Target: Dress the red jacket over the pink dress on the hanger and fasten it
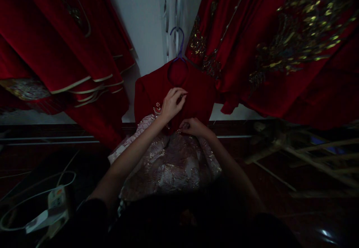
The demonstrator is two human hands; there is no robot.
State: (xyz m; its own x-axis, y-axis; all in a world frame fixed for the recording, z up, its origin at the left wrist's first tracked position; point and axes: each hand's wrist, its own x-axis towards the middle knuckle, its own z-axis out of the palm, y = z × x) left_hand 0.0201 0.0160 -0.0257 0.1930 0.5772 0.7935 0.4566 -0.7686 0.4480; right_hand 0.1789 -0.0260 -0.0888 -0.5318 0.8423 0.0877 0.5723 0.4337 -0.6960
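A red garment point(196, 81) hangs in front of me on a purple hanger point(179, 49). My left hand point(172, 104) is at its chest just below the neckline, thumb and fingers pinched around something small and dark that I cannot make out. Lower and to the right, my right hand point(194, 127) is closed in a pinch at the garment's lower front, where shiny bits show by the fingertips. A beaded ornament point(157, 108) lies on the red cloth left of my left wrist. Pale shiny brocade fabric point(174, 169) spreads below both hands, under my forearms.
Red gowns hang on both sides, the left one point(56, 49) with gold trim, the right one point(280, 91) with gold sequins. A white metal rack point(167, 16) carries the hanger. A power strip point(57, 199) with a white cable is at lower left; wooden slats point(316, 162) are at right.
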